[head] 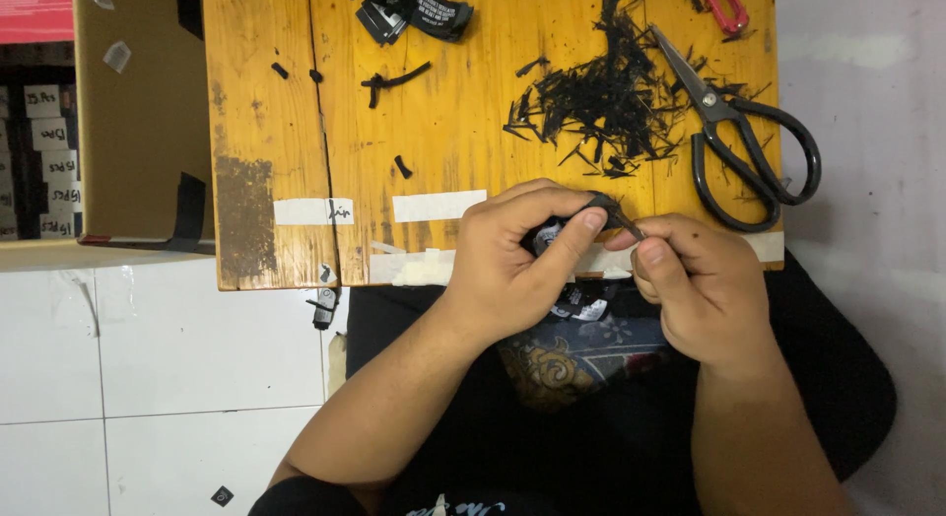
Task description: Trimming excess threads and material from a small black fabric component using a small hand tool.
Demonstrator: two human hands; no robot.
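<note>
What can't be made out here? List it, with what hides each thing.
Head view only:
- The small black piece pinched between the left hand and the right hand: mostly covered by the fingers, so its shape is unclear.
- The red tool: cut off by the top edge.
- The cardboard box: cut off at the top, its contents out of sight.
- The black labels: print too small.

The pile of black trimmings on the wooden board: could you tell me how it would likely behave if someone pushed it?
The pile of black trimmings is thin loose slivers, so it would probably scatter rather than slide together. The pieces look very light. Strays already lie near the scissors.
</note>
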